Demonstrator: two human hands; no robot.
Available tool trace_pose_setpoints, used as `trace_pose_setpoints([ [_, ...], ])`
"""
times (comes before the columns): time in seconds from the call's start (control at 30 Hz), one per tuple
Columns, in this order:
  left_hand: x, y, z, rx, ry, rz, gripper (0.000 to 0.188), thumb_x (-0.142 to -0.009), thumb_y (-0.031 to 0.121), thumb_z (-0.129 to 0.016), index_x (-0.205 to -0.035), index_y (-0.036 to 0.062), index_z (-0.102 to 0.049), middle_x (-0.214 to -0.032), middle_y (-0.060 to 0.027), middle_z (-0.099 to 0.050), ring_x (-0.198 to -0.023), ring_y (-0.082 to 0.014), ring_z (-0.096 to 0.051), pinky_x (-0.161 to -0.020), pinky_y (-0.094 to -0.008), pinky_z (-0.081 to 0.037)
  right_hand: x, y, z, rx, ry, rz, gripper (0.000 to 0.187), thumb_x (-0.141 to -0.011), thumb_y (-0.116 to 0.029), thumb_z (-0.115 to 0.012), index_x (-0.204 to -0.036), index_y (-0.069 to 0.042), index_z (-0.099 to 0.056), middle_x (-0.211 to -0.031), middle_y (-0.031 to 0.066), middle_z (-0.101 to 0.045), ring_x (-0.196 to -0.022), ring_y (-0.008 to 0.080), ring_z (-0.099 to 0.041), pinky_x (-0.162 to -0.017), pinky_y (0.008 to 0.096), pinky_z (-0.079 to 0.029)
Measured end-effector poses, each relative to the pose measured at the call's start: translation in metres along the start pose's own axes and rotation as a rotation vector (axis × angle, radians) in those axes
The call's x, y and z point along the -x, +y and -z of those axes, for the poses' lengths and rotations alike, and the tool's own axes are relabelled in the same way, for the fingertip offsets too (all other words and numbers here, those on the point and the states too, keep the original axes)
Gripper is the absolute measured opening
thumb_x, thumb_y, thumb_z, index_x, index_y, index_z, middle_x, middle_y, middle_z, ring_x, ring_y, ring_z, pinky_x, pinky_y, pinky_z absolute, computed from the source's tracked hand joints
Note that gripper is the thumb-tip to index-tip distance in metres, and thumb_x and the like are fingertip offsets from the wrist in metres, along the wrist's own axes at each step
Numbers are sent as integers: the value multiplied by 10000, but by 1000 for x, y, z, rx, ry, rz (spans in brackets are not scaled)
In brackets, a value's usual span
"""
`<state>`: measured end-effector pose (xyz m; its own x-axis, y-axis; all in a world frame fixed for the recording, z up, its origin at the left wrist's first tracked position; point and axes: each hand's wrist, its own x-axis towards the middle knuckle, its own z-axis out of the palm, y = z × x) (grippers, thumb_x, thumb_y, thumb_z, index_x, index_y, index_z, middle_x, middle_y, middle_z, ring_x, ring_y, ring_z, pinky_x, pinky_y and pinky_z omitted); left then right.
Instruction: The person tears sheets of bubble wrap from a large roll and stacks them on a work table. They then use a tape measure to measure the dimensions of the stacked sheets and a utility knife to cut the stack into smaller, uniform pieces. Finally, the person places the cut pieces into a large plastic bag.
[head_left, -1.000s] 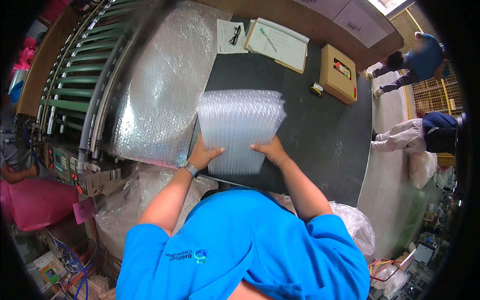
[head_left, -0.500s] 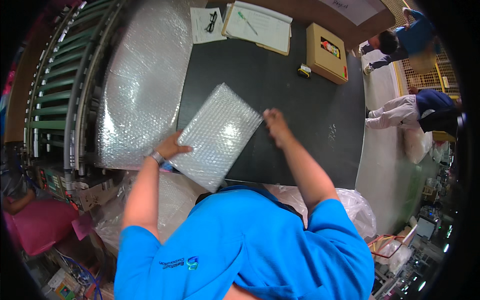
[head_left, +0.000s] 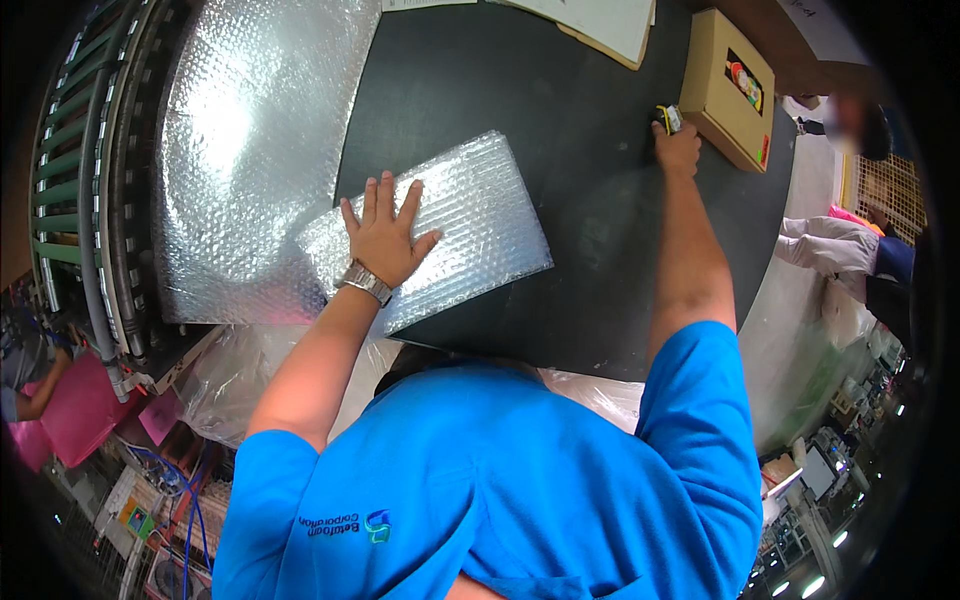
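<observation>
My left hand (head_left: pixel 386 243) lies flat on a clear bubble wrap pouch (head_left: pixel 480 220), its fingers spread. The pouch rests at a slant on a black tabletop (head_left: pixel 590 250), its left end meeting a larger bubble wrap sheet (head_left: pixel 250 150). Out to the far right, my right hand (head_left: pixel 680 150) has its fingers closed round a small yellow and black tape measure (head_left: pixel 668 119), partly hidden by the hand. Just right of that hand stands a brown cardboard box (head_left: pixel 725 85) with a cut-out window showing colourful contents.
A clipboard (head_left: pixel 610 30) with papers lies at the far edge of the table. Along the left runs a roller conveyor (head_left: pixel 75 170) with green rollers. Clear plastic bags (head_left: pixel 225 380) hang below the near edge. Other people stand beyond the table on the right, and one sits at far left.
My right hand has gone from the pouch's corner to the tape measure at far right. My left hand has shifted from the pouch's edge onto its top, and the pouch has turned clockwise.
</observation>
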<state>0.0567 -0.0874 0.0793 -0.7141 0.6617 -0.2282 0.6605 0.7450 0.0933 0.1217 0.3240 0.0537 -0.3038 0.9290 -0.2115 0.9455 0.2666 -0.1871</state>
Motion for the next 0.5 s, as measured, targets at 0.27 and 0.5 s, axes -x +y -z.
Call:
trace_pose_setpoints([
  [0.27,-5,3,-7,19,-7,6,659,-742,530,-477,-1289,196,-322,-1345,-177,-230,-1250,-338,-206,-954,-591,-111,-23,25,-27,-166,-86,360,755,-575,-417,-729,-1174,-116,-382,-1182,135,-436,-1094,326,-419,-884,445,-344],
  [0.5,0,12,4,64,112,-13,609,-745,462,-525,-1252,158,-377,-1325,-192,-255,-1229,-345,-238,-954,-564,-147,32,-18,-23,-305,-86,341,713,-582,-286,-744,-1133,-57,-353,-1112,166,-478,-1019,305,-481,-850,389,-385],
])
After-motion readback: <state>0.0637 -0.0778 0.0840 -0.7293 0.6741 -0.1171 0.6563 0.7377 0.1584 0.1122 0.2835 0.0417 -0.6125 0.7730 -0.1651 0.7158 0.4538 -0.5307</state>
